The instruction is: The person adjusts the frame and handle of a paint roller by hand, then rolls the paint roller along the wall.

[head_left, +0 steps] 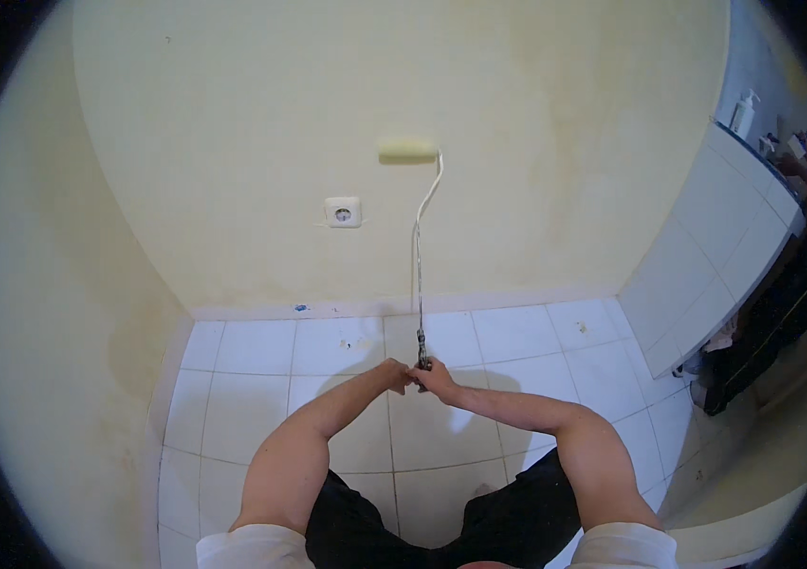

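Yellow paint roller (pixel 408 152) on wall (pixel 233 114), both hands (pixel 415 376) gripping handle

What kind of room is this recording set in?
Probably a room in a home, perhaps a kitchen or utility corner: pale yellow walls with a wall socket, a white tiled floor, and a tiled counter carrying a pump bottle.

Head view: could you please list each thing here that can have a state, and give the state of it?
Paint roller: sleeve lying level against the yellow wall, on a long handle.
Left hand: closed on the handle's lower end.
Right hand: closed on the handle's lower end, touching the left hand.
Wall socket: nothing plugged in.
Pump bottle: upright on the tiled counter.
Floor tiles: white, with small specks near the wall.
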A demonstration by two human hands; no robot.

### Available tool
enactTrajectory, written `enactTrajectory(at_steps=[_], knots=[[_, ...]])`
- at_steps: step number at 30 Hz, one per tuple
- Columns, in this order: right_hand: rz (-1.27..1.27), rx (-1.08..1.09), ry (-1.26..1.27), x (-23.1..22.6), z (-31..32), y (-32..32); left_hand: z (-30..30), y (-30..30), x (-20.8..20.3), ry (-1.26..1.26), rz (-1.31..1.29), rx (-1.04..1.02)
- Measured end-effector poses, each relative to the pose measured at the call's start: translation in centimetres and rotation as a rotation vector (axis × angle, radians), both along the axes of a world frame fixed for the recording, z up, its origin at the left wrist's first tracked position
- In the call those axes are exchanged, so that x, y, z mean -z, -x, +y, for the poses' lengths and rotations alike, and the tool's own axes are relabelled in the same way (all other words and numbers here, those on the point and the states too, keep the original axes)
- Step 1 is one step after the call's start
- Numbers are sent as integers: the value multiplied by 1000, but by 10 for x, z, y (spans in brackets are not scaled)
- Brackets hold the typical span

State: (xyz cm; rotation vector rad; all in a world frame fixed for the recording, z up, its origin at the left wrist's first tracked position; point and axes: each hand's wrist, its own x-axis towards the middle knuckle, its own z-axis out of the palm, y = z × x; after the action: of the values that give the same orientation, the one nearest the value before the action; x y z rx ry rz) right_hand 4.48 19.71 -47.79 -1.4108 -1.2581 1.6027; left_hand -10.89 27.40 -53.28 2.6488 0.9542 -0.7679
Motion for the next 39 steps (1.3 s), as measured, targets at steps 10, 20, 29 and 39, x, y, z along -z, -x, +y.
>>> enactTrajectory(at_steps=[10, 20, 29, 39], knots=[[36, 443, -961, -108, 68, 1, 29, 21, -36, -121, 29, -47], [253, 467, -1032, -270, 60, -40, 41, 24, -36, -78, -6, -149], [-59, 349, -871, -189, 52, -33, 36, 31, -36, -147, -31, -89], [59, 334, -29, -36, 37, -71, 34, 24, -50, -59, 21, -163]])
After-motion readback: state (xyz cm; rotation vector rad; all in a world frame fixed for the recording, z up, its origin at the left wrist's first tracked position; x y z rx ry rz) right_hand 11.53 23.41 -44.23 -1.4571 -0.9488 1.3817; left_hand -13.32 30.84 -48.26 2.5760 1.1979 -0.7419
